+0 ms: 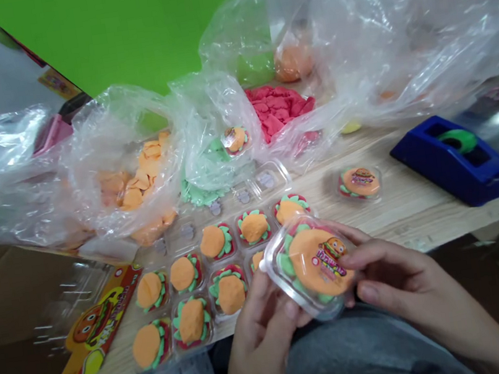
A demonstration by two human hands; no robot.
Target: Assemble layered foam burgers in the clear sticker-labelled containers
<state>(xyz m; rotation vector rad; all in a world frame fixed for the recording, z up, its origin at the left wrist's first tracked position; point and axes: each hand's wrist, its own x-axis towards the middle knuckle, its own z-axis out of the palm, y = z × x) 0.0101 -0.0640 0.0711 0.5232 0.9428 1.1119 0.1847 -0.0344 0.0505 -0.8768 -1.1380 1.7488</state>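
Note:
A transparent plastic box with a toy burger (310,259) inside is held up near the table's front edge, tilted toward me. On its lid is a printed burger sticker (332,257). My left hand (270,327) grips the box from the lower left, thumb at its near edge. My right hand (395,284) is closed at the box's right side, its fingertips pressing on the lid by the sticker. Just beyond lie open box trays (206,293) with several orange, green and red toy burgers. Another boxed burger with a sticker (359,183) sits behind my right hand.
Plastic bags of orange pieces (139,188), green pieces (205,187) and red pieces (278,108) line the back. A blue tape dispenser (466,161) with green tape stands right. A cardboard box (5,311) and a printed burger card (96,325) are at left.

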